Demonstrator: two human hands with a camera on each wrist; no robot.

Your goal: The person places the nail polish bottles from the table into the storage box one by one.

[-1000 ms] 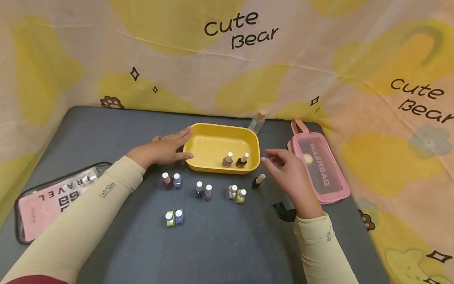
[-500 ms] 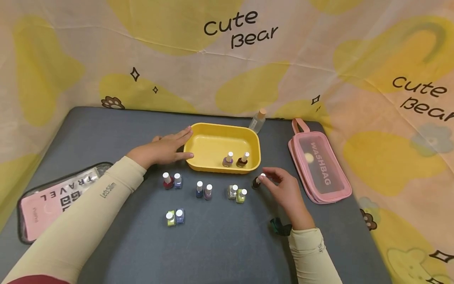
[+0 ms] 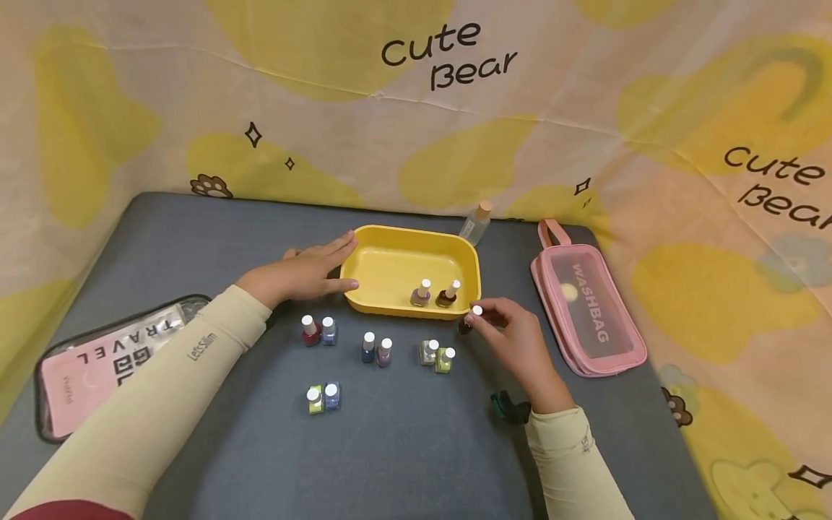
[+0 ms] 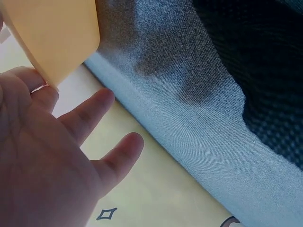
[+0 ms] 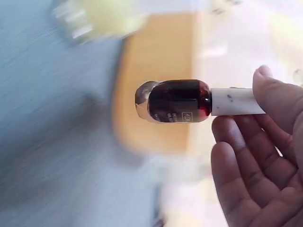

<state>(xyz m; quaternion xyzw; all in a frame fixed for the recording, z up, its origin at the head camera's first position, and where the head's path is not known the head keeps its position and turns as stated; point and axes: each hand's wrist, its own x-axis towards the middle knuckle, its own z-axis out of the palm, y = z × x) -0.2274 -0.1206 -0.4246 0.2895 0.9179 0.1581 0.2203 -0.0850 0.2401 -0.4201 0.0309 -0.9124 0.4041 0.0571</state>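
My right hand [image 3: 520, 350] pinches the white cap of a dark red nail polish bottle [image 5: 175, 101] between thumb and fingers, just off the near right corner of the yellow tray [image 3: 383, 269]. In the right wrist view the fingers of that hand [image 5: 265, 156] lie under the cap and the thumb on top. My left hand [image 3: 302, 274] rests with spread fingers on the tray's left rim; the left wrist view shows this hand [image 4: 52, 142] touching the tray wall [image 4: 57, 38]. Inside the tray stand a purple bottle [image 3: 420, 295] and a dark one [image 3: 446, 297].
Nearer me stand pairs of bottles: red [image 3: 310, 332] and blue [image 3: 329, 333], navy [image 3: 367, 351] and mauve [image 3: 385, 354], clear [image 3: 427, 353] and lime [image 3: 444, 362]. A pink washbag [image 3: 588, 310] lies right, a travel pouch [image 3: 84, 383] left, a clear bottle [image 3: 475, 227] behind the tray.
My right hand has come down to the dark bottle right of the pairs, taken its cap and lifted it slightly toward the tray. My left hand has stayed at the rim.
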